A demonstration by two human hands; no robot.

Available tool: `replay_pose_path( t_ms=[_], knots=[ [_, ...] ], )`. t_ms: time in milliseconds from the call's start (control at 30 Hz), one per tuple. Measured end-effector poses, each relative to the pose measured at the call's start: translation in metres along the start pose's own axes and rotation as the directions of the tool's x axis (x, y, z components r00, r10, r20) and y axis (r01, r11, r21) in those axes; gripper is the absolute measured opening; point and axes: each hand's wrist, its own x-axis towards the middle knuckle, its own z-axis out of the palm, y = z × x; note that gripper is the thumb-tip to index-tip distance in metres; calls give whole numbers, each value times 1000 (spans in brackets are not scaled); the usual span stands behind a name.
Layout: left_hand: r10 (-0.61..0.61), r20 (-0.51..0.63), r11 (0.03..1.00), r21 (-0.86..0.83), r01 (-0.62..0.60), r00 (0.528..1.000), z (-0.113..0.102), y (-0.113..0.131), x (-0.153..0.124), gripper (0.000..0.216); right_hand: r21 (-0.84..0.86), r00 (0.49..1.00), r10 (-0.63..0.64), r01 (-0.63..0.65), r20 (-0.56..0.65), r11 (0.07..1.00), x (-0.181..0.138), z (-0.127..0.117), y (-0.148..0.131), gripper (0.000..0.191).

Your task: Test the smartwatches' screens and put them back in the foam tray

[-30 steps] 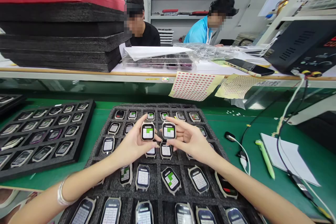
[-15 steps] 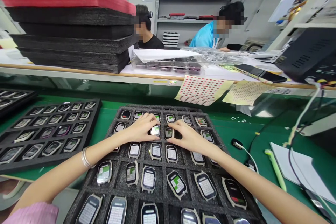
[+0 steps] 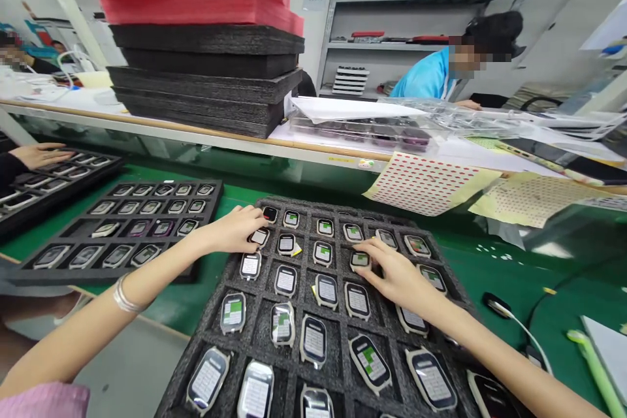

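Observation:
A black foam tray [image 3: 304,300] holds rows of square-faced smartwatches without straps, many with lit screens of white grids or green blocks. At its upper left, my left hand [image 3: 236,230] reaches over a smartwatch [image 3: 258,237] in the leftmost column, fingers and thumb apart on either side of it. Farther right, my right hand [image 3: 394,274] has thumb and index finger closed on the edges of another smartwatch [image 3: 361,260], which sits in its slot. Between the hands, a lit smartwatch [image 3: 322,253] lies untouched. A yellow-edged slip [image 3: 296,248] pokes out beside one watch.
A second watch tray [image 3: 208,235] lies to the left, with a co-worker's hand [image 3: 42,155] over a farther tray [image 3: 98,176]. Foam trays [image 3: 206,91] are stacked on the shelf. Dotted sticker sheets [image 3: 431,183] hang from its edge. At right are a cabled charger [image 3: 497,304] and green pen [image 3: 595,366].
My left hand has left the lit watch in the middle and moved left to the outer column. My right hand stays at the same watch. The view has turned left.

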Motion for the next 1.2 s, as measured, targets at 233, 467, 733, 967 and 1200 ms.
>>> replay_pose_path(
  t_ms=[233,467,733,967,1200],
  knots=[
    [-41,28,995,-89,43,999,8,-11,15,33,-314,971,39,37,234,949,28,-32,-16,42],
    [-95,-111,901,-432,38,989,9,-28,19,39,-153,917,-306,351,257,924,102,9,-77,31],
    [-361,-372,505,-849,-156,855,-2,-1,-25,40,-240,914,-257,339,314,910,134,44,-84,27],
    [-386,-183,-296,-904,-309,904,-18,57,-30,39,652,977,-53,-95,204,753,103,15,-76,50],
    [-339,-53,-340,-924,-175,939,0,93,-10,49,953,968,74,-250,241,173,44,-21,-81,43]
  ],
)
